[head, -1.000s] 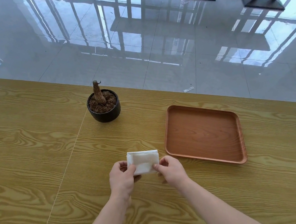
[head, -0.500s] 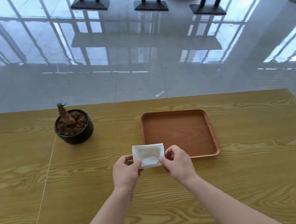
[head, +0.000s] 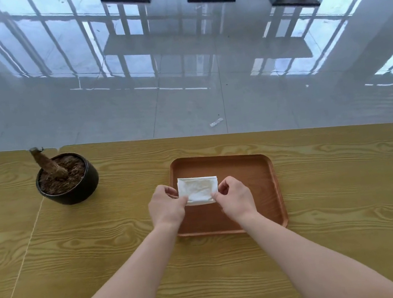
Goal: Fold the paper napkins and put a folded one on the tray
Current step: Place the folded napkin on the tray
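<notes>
Your left hand [head: 167, 205] and right hand [head: 235, 200] each pinch an end of the folded napkin [head: 197, 190] in their fingers, and it has come off the desk [head: 89, 241] to hover over the wooden tray's [head: 269, 176] left half. Placement looks imminent. Nothing lies in the tray; the far-left plant pot [head: 79, 191] holds soil and a stump.

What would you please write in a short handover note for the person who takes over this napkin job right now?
Left hand: pinching the left edge of the folded napkin.
Right hand: pinching its right edge.
Napkin: held over the left part of the brown tray; whether it touches the tray floor cannot be told.
Done: this napkin is folded and brought to the tray.
Left: set it down and let go. No other napkins are in view.
Beside: a potted stump to the left on the wooden table.
</notes>
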Demonstrator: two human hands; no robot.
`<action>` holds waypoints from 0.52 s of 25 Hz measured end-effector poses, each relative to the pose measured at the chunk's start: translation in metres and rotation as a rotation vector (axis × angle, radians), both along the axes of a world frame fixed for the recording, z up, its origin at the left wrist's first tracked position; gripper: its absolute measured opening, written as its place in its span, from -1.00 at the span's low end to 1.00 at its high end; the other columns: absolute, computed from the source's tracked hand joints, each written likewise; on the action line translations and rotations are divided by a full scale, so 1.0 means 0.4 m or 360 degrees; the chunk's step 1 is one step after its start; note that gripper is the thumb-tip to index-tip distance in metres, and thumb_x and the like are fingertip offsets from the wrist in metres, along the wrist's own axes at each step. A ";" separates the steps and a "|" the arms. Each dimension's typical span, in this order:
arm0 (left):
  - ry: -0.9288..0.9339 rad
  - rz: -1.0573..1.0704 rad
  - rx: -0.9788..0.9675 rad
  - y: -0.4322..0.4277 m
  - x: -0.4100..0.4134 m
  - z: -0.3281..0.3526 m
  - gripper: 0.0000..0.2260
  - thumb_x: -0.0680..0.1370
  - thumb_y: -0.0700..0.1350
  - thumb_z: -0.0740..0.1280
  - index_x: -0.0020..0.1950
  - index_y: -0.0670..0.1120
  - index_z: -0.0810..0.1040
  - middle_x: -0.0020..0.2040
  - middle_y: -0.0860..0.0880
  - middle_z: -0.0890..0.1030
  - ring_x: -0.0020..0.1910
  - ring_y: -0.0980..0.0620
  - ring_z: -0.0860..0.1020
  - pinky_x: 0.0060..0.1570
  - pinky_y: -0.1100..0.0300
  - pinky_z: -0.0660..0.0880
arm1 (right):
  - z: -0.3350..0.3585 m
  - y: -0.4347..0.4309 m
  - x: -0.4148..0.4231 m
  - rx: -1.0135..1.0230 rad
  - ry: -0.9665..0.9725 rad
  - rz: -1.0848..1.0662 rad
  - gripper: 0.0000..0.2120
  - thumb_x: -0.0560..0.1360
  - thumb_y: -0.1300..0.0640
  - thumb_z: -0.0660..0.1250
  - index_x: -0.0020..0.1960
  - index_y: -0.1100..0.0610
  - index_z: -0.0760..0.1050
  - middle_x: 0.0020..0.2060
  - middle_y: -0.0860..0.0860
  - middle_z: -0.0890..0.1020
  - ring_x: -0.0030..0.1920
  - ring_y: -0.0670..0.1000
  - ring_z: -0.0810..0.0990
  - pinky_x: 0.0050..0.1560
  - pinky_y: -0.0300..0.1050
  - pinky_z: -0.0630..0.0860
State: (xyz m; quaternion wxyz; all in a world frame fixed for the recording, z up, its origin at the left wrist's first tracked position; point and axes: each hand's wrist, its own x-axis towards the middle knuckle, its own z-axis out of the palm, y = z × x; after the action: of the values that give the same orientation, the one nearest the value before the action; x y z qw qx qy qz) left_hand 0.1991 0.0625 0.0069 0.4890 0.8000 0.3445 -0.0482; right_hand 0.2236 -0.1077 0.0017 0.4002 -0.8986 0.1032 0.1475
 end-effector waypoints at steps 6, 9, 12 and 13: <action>0.0036 -0.0159 0.0329 0.000 0.081 -0.036 -0.86 0.43 -0.12 0.48 -0.15 -0.05 0.53 -0.27 0.06 0.58 -0.27 0.11 0.54 -0.36 0.22 0.37 | -0.048 0.017 0.070 0.0083 0.0007 -0.0054 -0.87 0.49 0.02 0.42 -0.13 0.03 0.50 -0.24 0.00 0.67 -0.18 0.09 0.68 -0.07 0.15 0.65; 0.0019 -0.0265 0.0403 -0.004 0.097 -0.044 -0.90 0.47 -0.10 0.44 -0.06 -0.06 0.57 -0.22 0.04 0.61 -0.24 0.07 0.55 -0.28 0.19 0.40 | -0.059 0.015 0.085 0.0075 0.0001 -0.0053 -0.87 0.50 0.00 0.41 -0.12 0.03 0.50 -0.24 -0.03 0.66 -0.19 0.07 0.68 -0.08 0.14 0.65; -0.0062 -0.0431 0.0529 -0.015 0.081 -0.044 -0.77 0.47 -0.08 0.44 0.10 -0.07 0.56 -0.02 -0.03 0.58 -0.13 -0.02 0.57 -0.16 0.14 0.45 | -0.058 0.000 0.078 -0.0027 -0.0072 0.0061 -0.82 0.48 -0.04 0.43 -0.12 0.03 0.50 -0.22 -0.10 0.62 -0.17 -0.01 0.63 -0.13 -0.04 0.60; -0.0101 -0.0508 0.0620 -0.019 0.069 -0.045 -0.73 0.46 -0.09 0.45 0.14 -0.06 0.55 0.04 -0.05 0.53 -0.13 -0.03 0.56 -0.17 0.14 0.46 | -0.056 -0.009 0.071 -0.0077 -0.0126 0.0113 -0.80 0.46 -0.06 0.45 -0.12 0.02 0.49 -0.22 -0.11 0.60 -0.17 -0.05 0.60 -0.16 -0.11 0.56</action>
State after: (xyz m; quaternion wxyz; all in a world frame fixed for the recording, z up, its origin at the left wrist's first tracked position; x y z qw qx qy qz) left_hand 0.2267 0.0550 -0.0111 0.3224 0.9245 0.2009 -0.0323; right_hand 0.2519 -0.1113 -0.0209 0.3767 -0.9162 0.0589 0.1235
